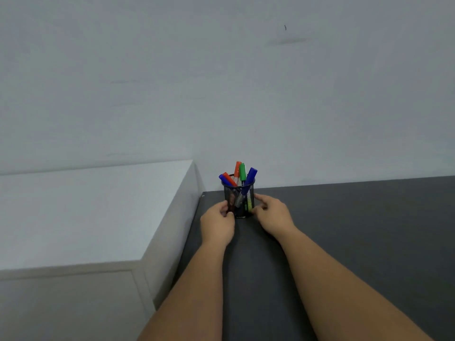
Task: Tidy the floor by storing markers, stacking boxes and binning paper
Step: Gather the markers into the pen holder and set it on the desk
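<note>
Both hands, left hand [218,223] and right hand [273,215], grip mesh pen cup [239,201] between them; markers [242,172] upright inside.

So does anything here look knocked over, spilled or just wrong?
Nothing stands out. The mesh cup stands upright on the dark surface near the wall, with the markers inside it, leaning at different angles. The left hand and right hand hold its sides.

A black mesh holder [239,201] stands upright on the dark table [357,230], close to the wall. Inside it stand the markers [240,174], leaning: two blue, two orange-red and one green, their caps pointing up.
</note>
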`<state>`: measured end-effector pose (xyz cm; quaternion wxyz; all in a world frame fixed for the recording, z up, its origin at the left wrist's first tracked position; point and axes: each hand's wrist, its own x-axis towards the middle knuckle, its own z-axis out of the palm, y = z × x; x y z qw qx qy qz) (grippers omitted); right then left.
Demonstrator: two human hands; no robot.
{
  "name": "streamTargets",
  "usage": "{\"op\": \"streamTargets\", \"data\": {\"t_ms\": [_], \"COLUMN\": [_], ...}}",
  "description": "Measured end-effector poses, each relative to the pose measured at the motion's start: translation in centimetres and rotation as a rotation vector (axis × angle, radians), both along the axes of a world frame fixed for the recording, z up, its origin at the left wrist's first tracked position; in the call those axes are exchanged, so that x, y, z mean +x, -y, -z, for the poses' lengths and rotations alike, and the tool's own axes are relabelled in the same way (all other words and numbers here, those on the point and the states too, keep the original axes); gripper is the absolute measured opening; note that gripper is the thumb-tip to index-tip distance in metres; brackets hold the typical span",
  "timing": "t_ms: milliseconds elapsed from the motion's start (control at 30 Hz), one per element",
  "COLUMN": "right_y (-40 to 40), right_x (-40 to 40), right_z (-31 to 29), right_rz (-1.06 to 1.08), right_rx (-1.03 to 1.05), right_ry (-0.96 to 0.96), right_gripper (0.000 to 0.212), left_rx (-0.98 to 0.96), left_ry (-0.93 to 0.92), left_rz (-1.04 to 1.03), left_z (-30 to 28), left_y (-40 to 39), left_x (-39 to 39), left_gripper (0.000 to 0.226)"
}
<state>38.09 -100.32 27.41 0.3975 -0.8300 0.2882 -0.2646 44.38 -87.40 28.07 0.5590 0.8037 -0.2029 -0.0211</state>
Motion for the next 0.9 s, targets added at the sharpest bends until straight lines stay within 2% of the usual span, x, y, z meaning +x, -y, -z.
{"op": "streamTargets", "data": {"t_ms": [133, 300, 367, 533, 667, 767, 900], "right_y": [1.5, 3.0, 3.2, 2.3, 0.6, -0.6, -3.6], "right_x": [2.5, 4.8, 5.2, 4.3, 2.1, 0.3, -2.5], "right_z": [0.4, 0.9, 0.8, 0.3, 0.2, 0.2, 0.1], "right_rz": [-0.058, -0.098, -0.097, -0.120, -0.115, -0.121, -0.129], "right_rx": [-0.046, -0.138, -0.184, -0.311, -0.382, -0.430, -0.462], "right_ry": [-0.065, -0.225, -0.302, -0.367, -0.399, -0.444, -0.514], "right_gripper": [0.052, 0.061, 0.060, 0.060, 0.053, 0.046, 0.047], "left_rx": [0.109, 0.507, 0.597, 0.663, 0.804, 0.864, 0.921], "left_ry": [0.063, 0.225, 0.241, 0.299, 0.363, 0.375, 0.372], "left_rz": [0.076, 0.102, 0.123, 0.122, 0.142, 0.191, 0.303], "left_z": [0.2, 0.7, 0.8, 1.0, 1.5, 1.5, 1.2], "left_y": [1.7, 3.8, 4.2, 3.7, 2.5, 0.5, -3.7], "left_x": [2.9, 5.5, 5.8, 5.2, 3.4, 1.5, -2.4], "left_gripper": [0.049, 0.055, 0.057, 0.058, 0.056, 0.056, 0.059]}}
